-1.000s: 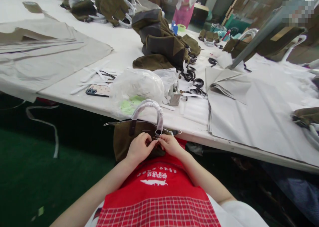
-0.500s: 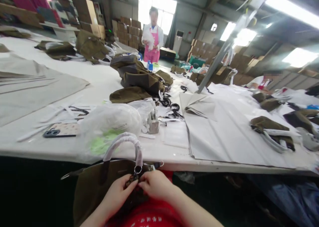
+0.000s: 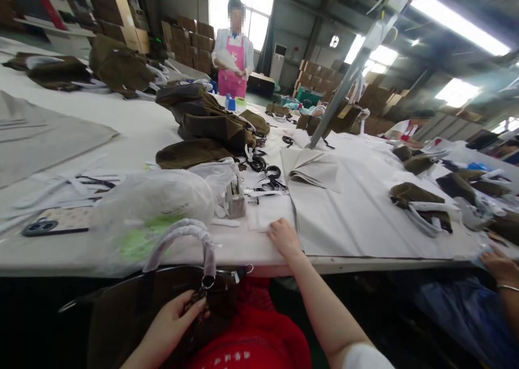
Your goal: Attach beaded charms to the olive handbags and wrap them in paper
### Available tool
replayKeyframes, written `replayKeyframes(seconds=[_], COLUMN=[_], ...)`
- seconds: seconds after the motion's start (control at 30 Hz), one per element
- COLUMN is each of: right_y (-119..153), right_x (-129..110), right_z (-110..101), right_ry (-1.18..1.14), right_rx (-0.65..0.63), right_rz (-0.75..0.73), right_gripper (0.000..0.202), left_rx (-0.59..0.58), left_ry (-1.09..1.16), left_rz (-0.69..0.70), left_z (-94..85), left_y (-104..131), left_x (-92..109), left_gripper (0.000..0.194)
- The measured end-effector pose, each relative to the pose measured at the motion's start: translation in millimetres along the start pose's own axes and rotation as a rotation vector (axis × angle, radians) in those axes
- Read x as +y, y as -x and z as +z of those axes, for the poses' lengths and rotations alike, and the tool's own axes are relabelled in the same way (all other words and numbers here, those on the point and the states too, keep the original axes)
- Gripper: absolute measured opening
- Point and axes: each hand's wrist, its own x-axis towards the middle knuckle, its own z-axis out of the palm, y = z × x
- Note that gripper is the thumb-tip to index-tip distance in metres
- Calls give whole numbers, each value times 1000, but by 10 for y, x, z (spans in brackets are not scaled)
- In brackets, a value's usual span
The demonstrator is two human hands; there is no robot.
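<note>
One hand [image 3: 174,315], left, clasping dark trim [image 3: 200,294], right hand [image 3: 285,238] moved to sheet [image 3: 258,216], fingers bent

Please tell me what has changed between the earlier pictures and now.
The right hand has left the dark dangling piece at the handbag and moved forward and rightward to the thin white sheet on the table; whether it grips the sheet is unclear. The camera view has tilted up. The left hand still holds the dangling piece.
</note>
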Motion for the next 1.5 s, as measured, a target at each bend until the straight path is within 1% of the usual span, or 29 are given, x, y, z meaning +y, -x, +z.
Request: replayKeyframes(seconds=[0.13,0.23,0.3,0.37,0.43,0.5,0.57,0.63,0.67,0.7,0.73,0.77,0.83,0.9,0.93,1.0,1.07,1.13,1.17,1.2,1.23,1.27,1.33,1.37,1.4,1.43,1.5], right_y=[38,66,76,85,101,138,225,390,503,632,771,909,1143,1270,1284,1223,1087,937,873,822,787,769,778,801,831,863,922], right_x=[95,110,118,137,163,177,158,100,59,14,-33,-81,-177,-279,-335,-458,-591,-729,-800,-870,-940,-1008,-1131,-1182,-1226,-1261,-1306], right_z=[65,103,109,75,-15,-163,-352,-556,-655,-748,-835,-914,-1049,-1142,-1166,-1153,-1047,-863,-752,-638,-523,-412,-204,-109,-19,67,227], right_ry=[-56,-13,17,9,-43,-103,-136,-161,-187,-232,-294,-364,-503,-624,-682,-797,-930,-1034,-1039,-995,-904,-774,-463,-328,-227,-163,-162], right_rx=[66,112,160,281,475,675,831,930,946,932,885,796,552,224,36,-348,-693,-959,-1051,-1093,-1069,-978,-684,-533,-412,-331,-232], right_rz=[-54,-81,-73,-55,-62,-108,-163,-216,-245,-276,-305,-332,-404,-501,-551,-626,-651,-629,-614,-606,-600,-590,-537,-494,-449,-411,-354], right_gripper=[26,25,22,18,16,16,16,14,12,10,10,10,9,11,13,19,27,37,40,40,38,32,20,17,15,15,17], left_rx=[41,58,60,59,60,70,92,114,122,128,130,131,131,118,102,54,4,-51,-73,-86,-89,-81,-65,-64,-69,-79,-103], left_ry=[7,-10,-19,-15,-6,12,44,78,89,94,99,104,122,143,154,185,227,254,266,278,291,297,276,250,220,189,132], left_rz=[-6,-7,-11,-11,0,14,21,23,24,24,22,20,11,-6,-17,-49,-90,-148,-183,-217,-244,-265,-284,-276,-259,-232,-154], left_z=[39,63,68,68,69,75,88,101,106,107,105,100,76,35,8,-57,-134,-213,-250,-283,-313,-337,-371,-378,-378,-369,-324], left_y=[24,45,63,83,102,115,121,117,112,106,100,94,91,95,97,92,62,6,-26,-57,-82,-100,-108,-97,-80,-57,-6], left_x=[98,144,150,146,145,152,160,162,159,154,149,148,165,219,259,354,448,525,556,585,612,640,696,722,741,751,729], left_gripper=[58,56,55,54,54,53,52,50,49,49,48,47,48,47,46,41,37,33,32,30,28,26,25,25,26,28,31])
